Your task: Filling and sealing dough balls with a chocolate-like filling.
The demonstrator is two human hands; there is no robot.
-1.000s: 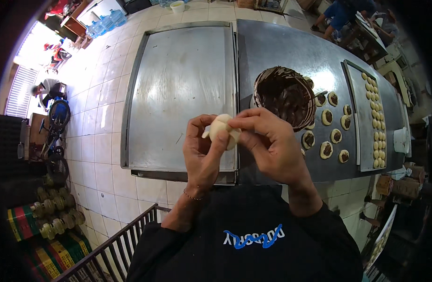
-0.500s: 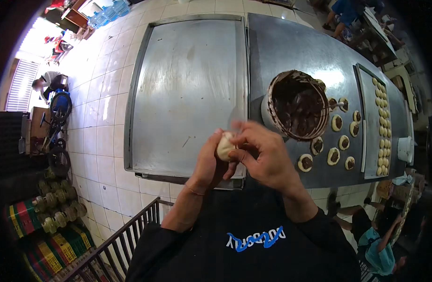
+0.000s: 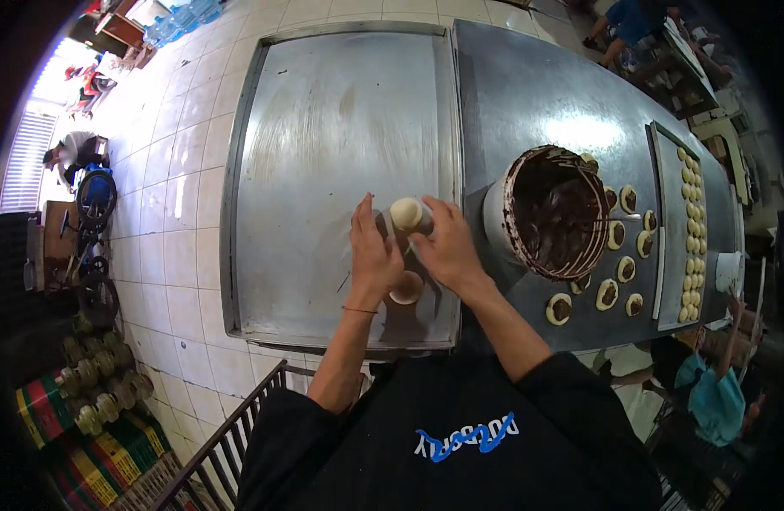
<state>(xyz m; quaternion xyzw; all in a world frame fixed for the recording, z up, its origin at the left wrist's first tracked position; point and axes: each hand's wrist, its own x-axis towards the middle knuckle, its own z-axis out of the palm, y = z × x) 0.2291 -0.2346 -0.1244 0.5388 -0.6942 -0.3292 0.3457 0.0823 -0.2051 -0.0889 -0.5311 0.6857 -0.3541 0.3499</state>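
Note:
A smooth, pale dough ball (image 3: 406, 213) is at the large metal tray (image 3: 324, 153), between my two hands. On its left, my left hand (image 3: 375, 260) is open, fingers stretched forward and apart from the ball. My right hand (image 3: 447, 247) is close against the ball's right side, thumb and fingers spread; whether they touch it I cannot tell. A rounded pinkish shape (image 3: 406, 288) shows between my wrists, either more dough or a reflection. To the right stands a white bucket (image 3: 494, 213) of dark chocolate-coloured filling (image 3: 554, 213), smeared round its rim.
Right of the bucket, flattened dough rounds (image 3: 558, 309) topped with dark filling lie on the metal table (image 3: 511, 77). Beyond them, a narrow tray (image 3: 669, 255) holds rows of small dough pieces (image 3: 692, 230). A dark railing (image 3: 239, 426) runs at lower left. Other people (image 3: 711, 387) are nearby.
The dough ball was between my fingers, pinched by my right hand. Now my hands have moved forward over the tray and parted, with the ball between them, rounder and farther away.

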